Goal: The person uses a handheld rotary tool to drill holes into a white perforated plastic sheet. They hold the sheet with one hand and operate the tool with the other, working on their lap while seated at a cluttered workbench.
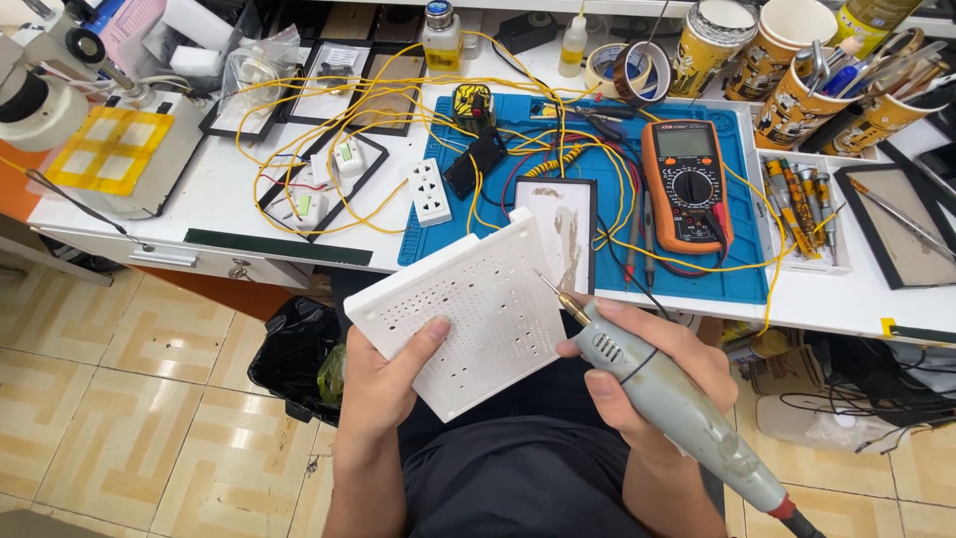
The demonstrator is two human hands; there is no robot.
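The left hand (pixel 383 374) is closed on the near left corner of a white board (pixel 466 309), thumb pressed flat on its face, the other fingers hidden beneath. The right hand (pixel 647 364) is wrapped tight round a grey pen tool (pixel 662 394), held like a pencil; its thin metal tip rests at the board's right edge, touching or very nearly so.

The board is a square white plastic plate, tilted as a diamond, its face dotted with rows of small holes and a few short slots. It is held in the air over the lap, just in front of the worktop's near edge, its far corner overlapping the blue mat (pixel 607 249) in view.

The tool's body runs down to the right and ends in a red collar with a dark cord at the lower frame edge.

On the mat, just beyond the board, lies a small black-framed panel (pixel 558 224); to its right an orange meter (pixel 687 184). Yellow wires (pixel 398 110) loop across the worktop's middle, beside a white socket (pixel 430 191). Cups (pixel 787 100) of tools crowd the far right corner.

Open room lies to the left, over the tiled floor (pixel 129 399), beside a black bin (pixel 294 354).
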